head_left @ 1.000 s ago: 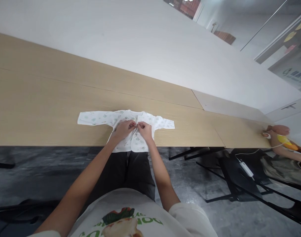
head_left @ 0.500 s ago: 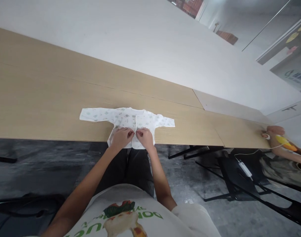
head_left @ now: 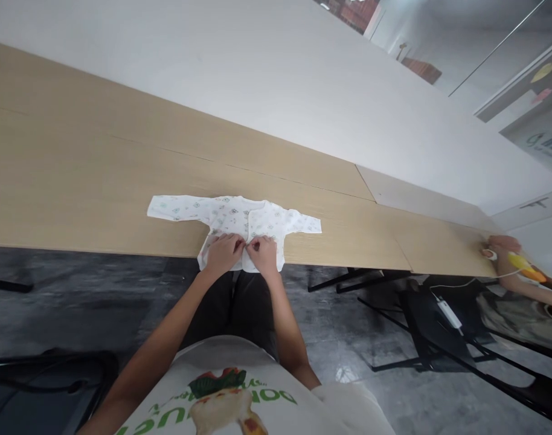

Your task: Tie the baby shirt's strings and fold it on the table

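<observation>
A small white baby shirt with a faint print lies face up at the table's front edge, sleeves spread to both sides. Its lower hem hangs slightly past the edge. My left hand is closed in a pinch on the shirt's front, just left of the centre opening. Directly across the opening, my right hand pinches the other front edge. The fingertips of both hands nearly meet. Whatever small fastening may lie between them is hidden by the fingers.
The long wooden table runs along a white wall. At the far right sits another person by the table. Black folding chairs stand below on the right, one bearing a white power strip. Another chair is at lower left.
My right hand has shifted slightly left, bringing its fingertips closer to my left hand's. The shirt lies as before, and the camera view has moved a little.
</observation>
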A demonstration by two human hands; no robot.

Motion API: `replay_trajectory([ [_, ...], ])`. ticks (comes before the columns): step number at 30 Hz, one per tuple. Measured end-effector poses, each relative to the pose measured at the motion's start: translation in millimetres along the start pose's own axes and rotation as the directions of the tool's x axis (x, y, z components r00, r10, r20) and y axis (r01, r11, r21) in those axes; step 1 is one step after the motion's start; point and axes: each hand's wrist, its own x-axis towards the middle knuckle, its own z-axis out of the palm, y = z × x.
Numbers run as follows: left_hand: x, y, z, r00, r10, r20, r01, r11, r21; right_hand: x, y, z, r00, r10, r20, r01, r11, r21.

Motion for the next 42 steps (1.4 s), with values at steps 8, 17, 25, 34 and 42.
replay_trajectory([
  [8,0.3,5.7,-5.1,0.999,0.018,0.049,-0.021,0.998,0.058,-0.6,-9.3,-0.9,0.996,0.088,0.009,-0.088,0.995,-0.045],
  [17,1.7,5.6,-7.4,0.991,0.128,0.040,-0.127,0.992,-0.025,0.8,-6.1,-3.4,0.994,0.087,0.062,-0.091,0.994,0.066],
  [25,0.2,-3.4,-5.9,0.981,0.184,0.058,-0.177,0.978,-0.114,8.4,-1.5,-1.8,0.994,0.113,0.015,-0.113,0.972,0.204],
  [34,22.0,-31.5,-23.9,0.990,0.136,0.040,-0.133,0.989,-0.069,11.2,16.1,-10.0,0.978,0.206,-0.035,-0.195,0.959,0.207],
  [42,58.4,-73.0,-37.7,0.990,-0.063,0.124,0.028,0.963,0.270,47.1,64.1,-47.2,0.991,0.118,-0.058,-0.127,0.972,-0.197],
])
